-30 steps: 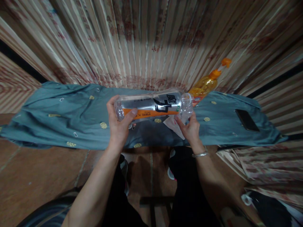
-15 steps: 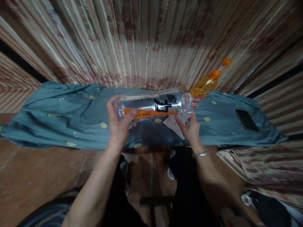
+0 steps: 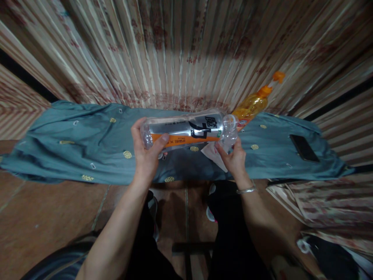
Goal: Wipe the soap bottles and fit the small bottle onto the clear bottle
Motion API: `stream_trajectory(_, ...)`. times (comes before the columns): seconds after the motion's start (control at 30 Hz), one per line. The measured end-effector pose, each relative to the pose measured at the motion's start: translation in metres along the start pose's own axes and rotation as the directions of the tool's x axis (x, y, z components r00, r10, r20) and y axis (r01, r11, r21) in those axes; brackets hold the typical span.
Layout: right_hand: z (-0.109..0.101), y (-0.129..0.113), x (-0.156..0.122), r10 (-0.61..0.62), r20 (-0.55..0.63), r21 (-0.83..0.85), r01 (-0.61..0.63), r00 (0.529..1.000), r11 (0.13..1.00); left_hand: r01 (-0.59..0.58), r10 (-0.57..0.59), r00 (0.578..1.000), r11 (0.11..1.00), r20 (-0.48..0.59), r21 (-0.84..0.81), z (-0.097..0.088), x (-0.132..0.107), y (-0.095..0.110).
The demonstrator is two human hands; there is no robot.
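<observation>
Item: clear plastic bottle [image 3: 186, 131], orange-banded, being held level just above the cloth-covered desk [image 3: 87, 147]. Left hand [image 3: 147, 155] is wrapping its grip round the base end; right hand [image 3: 234, 157] is pinching the neck end. The thin wall is likely calling for gentle pressure. Orange spray bottle [image 3: 253, 104] and phone [image 3: 304, 147] are lying beyond, to the right.

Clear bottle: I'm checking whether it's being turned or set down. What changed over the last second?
Nothing visibly changed. The left hand still grips one end of the clear bottle and the right hand the other, holding it level over the blue-grey cloth. The orange bottle and black phone stay put.
</observation>
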State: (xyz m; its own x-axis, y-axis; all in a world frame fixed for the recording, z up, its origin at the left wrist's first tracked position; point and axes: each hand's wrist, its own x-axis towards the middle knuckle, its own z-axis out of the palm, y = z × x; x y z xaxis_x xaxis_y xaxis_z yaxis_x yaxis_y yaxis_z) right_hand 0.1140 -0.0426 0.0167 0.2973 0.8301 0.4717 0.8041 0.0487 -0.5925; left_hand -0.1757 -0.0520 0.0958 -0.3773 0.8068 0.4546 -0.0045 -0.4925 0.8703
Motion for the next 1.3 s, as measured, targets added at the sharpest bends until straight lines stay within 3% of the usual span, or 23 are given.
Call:
stream_trajectory(0.63, -0.001, 0.000, 0.001, -0.010, 0.005, 0.004, 0.010, 1.000, 1.000, 0.057, -0.057, 0.998, 0.998, -0.008, -0.020, 0.002, -0.001, 0.005)
stream_trajectory(1.3, 0.000, 0.002, 0.000, -0.007, 0.018, -0.004, 0.007, 1.000, 1.000, 0.037, -0.037, 0.999, 0.998, 0.002, 0.050, 0.001, -0.001, 0.005)
